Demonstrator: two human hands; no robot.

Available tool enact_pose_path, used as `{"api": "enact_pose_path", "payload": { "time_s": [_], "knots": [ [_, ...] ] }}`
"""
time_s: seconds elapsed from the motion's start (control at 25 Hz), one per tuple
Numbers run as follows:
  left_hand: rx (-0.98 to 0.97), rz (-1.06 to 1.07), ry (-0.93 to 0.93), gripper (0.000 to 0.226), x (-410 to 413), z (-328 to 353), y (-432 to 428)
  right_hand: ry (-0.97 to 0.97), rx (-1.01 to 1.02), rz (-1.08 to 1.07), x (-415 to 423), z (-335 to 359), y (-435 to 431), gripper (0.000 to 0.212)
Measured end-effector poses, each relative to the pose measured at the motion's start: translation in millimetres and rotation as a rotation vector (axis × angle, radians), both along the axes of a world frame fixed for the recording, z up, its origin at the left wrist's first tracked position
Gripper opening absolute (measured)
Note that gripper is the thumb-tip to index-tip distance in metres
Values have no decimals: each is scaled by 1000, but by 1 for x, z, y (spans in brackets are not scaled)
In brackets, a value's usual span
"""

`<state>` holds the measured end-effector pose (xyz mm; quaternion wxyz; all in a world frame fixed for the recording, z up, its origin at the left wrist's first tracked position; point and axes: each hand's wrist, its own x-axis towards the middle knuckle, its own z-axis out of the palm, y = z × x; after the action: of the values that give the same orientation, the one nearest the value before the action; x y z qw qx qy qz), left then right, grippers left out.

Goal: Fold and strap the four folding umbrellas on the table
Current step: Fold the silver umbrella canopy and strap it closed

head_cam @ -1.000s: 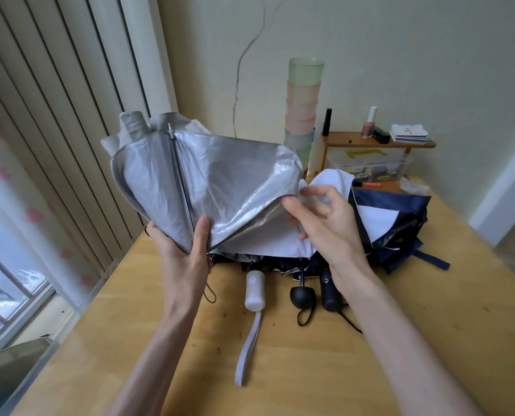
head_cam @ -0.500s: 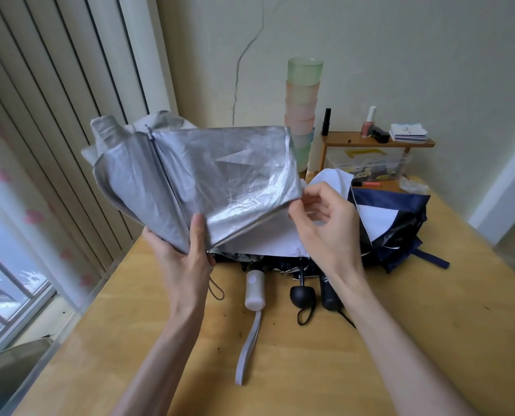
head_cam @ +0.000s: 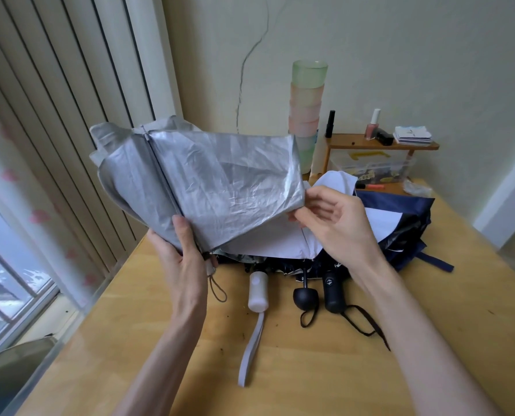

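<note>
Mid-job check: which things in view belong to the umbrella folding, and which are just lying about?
Job: silver umbrella, gripped by left hand, pinched by right hand; three more umbrellas: white handle, round black handle, cylindrical black handle.
Lying about: stacked cups, nail polish, wooden shelf, clear box.

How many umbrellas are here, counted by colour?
Silver crinkled-fabric umbrella, held by left hand and right hand: 1
White plastic-handled umbrella lying on the wooden table: 1
Black-handled umbrellas, one round knob, one cylinder grip: 2
Total: 4
</note>
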<state>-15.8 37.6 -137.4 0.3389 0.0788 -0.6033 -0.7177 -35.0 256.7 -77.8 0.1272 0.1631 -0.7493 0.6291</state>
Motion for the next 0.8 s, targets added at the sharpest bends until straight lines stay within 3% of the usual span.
{"api": "enact_pose_path", "payload": {
  "time_s": [0.12,0.2,0.36,0.48,0.56,0.8],
  "knots": [
    [-61,10,-2,30,3,-1,3,-214,-132,240,6,8,4,29],
    [-100,7,-13,32,4,-2,4,-241,-209,167,8,8,-2,31],
    [-89,-11,0,40,5,0,4,-121,-142,-82,1,-3,-7,20],
    [-76,-26,8,49,4,1,3,-54,-95,-119,-4,-4,-2,27],
    [-96,-15,12,54,4,1,1,-39,-94,-90,-2,-2,-3,22],
    [-92,-53,-5,59,3,0,0,-143,-332,-138,-4,-5,-8,24]
  ]
}}
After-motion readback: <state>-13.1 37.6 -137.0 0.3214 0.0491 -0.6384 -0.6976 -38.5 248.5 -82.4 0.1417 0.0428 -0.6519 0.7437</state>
